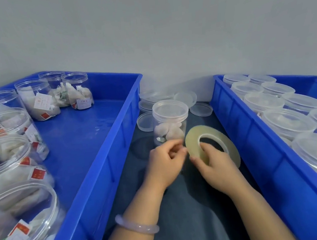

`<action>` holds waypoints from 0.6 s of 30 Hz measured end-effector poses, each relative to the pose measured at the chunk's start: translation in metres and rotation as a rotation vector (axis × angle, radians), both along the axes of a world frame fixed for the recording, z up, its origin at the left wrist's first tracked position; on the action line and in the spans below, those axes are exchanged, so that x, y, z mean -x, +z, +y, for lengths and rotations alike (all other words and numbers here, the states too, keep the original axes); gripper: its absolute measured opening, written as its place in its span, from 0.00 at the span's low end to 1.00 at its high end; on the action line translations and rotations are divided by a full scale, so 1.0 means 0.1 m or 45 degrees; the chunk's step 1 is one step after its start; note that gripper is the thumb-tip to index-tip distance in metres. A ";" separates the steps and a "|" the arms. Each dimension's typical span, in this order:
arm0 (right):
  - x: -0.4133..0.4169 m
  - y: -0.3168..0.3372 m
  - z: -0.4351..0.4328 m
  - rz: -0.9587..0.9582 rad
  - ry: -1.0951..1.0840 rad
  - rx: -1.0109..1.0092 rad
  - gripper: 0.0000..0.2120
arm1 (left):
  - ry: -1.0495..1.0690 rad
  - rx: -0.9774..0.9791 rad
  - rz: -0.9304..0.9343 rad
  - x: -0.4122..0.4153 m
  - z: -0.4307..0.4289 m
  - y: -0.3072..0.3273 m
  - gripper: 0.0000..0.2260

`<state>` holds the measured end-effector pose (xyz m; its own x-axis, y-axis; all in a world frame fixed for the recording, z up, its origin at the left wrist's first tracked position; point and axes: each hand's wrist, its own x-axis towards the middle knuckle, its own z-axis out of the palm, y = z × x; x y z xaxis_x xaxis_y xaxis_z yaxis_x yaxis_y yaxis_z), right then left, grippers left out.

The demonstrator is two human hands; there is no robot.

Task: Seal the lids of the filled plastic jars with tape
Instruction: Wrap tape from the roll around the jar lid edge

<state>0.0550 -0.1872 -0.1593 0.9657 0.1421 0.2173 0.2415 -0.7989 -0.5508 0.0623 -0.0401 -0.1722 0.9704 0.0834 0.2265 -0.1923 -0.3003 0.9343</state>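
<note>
A: Where's the jar (170, 122)?

B: Standing lidded on the dark surface (183, 215), just beyond the hands. The right hand (217, 169) grips the tape roll (192, 138) through its core, and the left hand (165, 158) pinches at its edge.

A: Risk?

B: I'd say the thin free end could slip, split or stick back down. A sharp tug might also knock the jar over.

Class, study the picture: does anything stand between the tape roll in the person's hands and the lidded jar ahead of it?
Nothing visible does. The tape roll, in the left hand and right hand, is right before the lidded jar. Loose lids lie beside and behind the jar, not between.
</note>
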 end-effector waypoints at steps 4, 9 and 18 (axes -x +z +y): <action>0.03 0.07 0.04 0.006 0.030 -0.489 0.11 | -0.427 0.129 0.045 0.07 -0.07 0.00 0.26; 0.06 0.17 0.11 0.043 0.108 -1.049 0.31 | -0.501 -0.114 -0.054 0.07 -0.08 -0.03 0.50; 0.03 0.06 0.05 0.105 0.225 -0.769 0.30 | -0.014 0.377 -0.243 0.09 -0.11 0.06 0.15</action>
<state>0.0516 -0.1827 -0.1535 0.9558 0.1764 0.2352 0.2792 -0.2934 -0.9143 0.0538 -0.0512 -0.1661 0.9142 0.1622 0.3715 -0.3736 -0.0183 0.9274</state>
